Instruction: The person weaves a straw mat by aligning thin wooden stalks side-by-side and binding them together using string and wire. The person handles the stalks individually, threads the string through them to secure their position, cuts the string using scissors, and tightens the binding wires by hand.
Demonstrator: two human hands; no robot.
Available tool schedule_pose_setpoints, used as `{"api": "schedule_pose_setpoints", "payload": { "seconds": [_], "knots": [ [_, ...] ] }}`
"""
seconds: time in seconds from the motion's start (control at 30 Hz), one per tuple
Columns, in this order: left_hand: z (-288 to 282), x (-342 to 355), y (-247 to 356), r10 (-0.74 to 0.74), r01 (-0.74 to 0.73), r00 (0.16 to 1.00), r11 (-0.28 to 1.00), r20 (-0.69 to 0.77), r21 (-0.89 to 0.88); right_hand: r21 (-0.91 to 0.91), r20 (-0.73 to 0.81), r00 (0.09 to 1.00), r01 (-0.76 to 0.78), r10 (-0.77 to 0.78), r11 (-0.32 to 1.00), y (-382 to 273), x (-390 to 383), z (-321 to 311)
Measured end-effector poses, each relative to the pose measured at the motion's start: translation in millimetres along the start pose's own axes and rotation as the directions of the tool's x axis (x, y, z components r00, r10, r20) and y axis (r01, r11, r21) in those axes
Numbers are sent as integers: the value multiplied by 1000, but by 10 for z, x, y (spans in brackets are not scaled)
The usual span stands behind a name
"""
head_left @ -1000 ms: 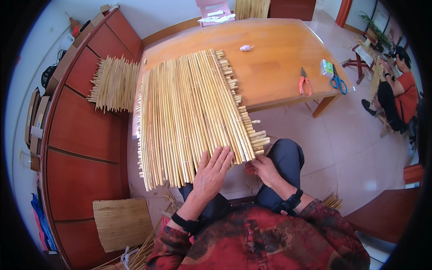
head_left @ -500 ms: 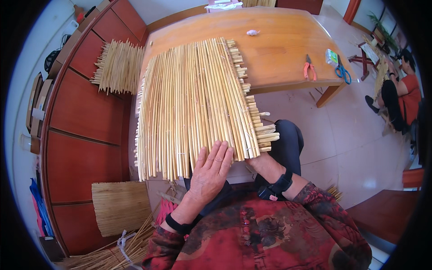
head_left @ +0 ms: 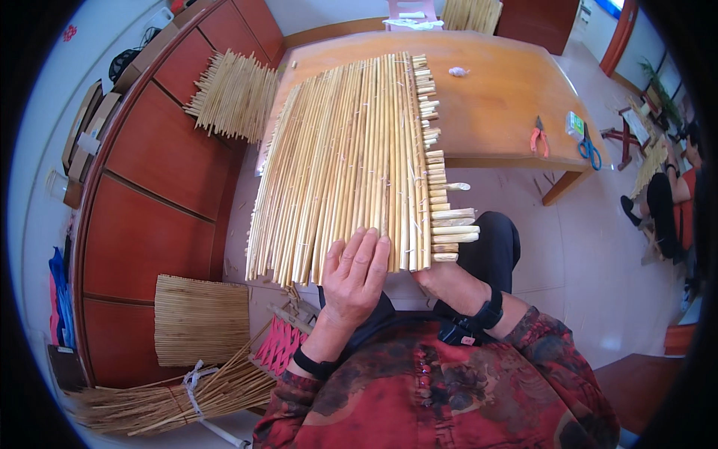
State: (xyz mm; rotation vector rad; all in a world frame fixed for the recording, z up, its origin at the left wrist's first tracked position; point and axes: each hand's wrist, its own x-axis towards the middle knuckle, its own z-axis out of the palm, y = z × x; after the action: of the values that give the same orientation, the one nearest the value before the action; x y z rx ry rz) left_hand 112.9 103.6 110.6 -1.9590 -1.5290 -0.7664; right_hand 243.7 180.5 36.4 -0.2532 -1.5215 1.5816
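Note:
A mat of pale yellow plant stalks (head_left: 329, 165) fills the middle of the view, its far part over the table and its near edge above my lap. The upper stalks run away from me; crosswise stalk ends (head_left: 452, 224) stick out along its right side. Small white ties show on it. My left hand (head_left: 353, 280) is closed on the near edge, its bent fingers pressed together on top, the thumb hidden. My right hand (head_left: 441, 278) reaches under the near right corner, touching the mat; its fingers are hidden beneath.
On the wooden table (head_left: 508, 82) lie red-handled pliers (head_left: 538, 138), blue scissors (head_left: 589, 150), a small green-and-white box (head_left: 574, 125) and a whitish lump (head_left: 458, 72). Red cabinets (head_left: 149, 247) line the left. A stalk bundle (head_left: 172, 404) lies lower left. A person (head_left: 673, 194) sits far right.
The whole view has shifted, so the scene sits farther right. My left fingers, flatter before, are now more bent on the mat's near edge. My right hand stays under the corner.

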Motion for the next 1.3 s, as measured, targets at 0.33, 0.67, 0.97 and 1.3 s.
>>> {"api": "schedule_pose_setpoints", "payload": {
  "seconds": [0.33, 0.67, 0.97, 1.3],
  "knots": [
    [-201, 324, -154, 134, -132, 989, 990, -56, 41, 360, -97, 963, -201, 251, 911, -406, 361, -22],
    [-1083, 1216, -383, -44, 26, 966, 997, -253, -74, -285, -176, 969, 119, -174, 951, -1286, 678, -34],
    [-1644, 1199, -299, -479, 232, 808, 794, -343, -562, -615, 48, 808, 488, -587, 620, -1727, 742, 91],
    [-1472, 953, -141, -624, 211, 781, 285, -14, -935, -636, 253, 750, 605, -611, 480, -2004, 605, 332]
  ]
}}
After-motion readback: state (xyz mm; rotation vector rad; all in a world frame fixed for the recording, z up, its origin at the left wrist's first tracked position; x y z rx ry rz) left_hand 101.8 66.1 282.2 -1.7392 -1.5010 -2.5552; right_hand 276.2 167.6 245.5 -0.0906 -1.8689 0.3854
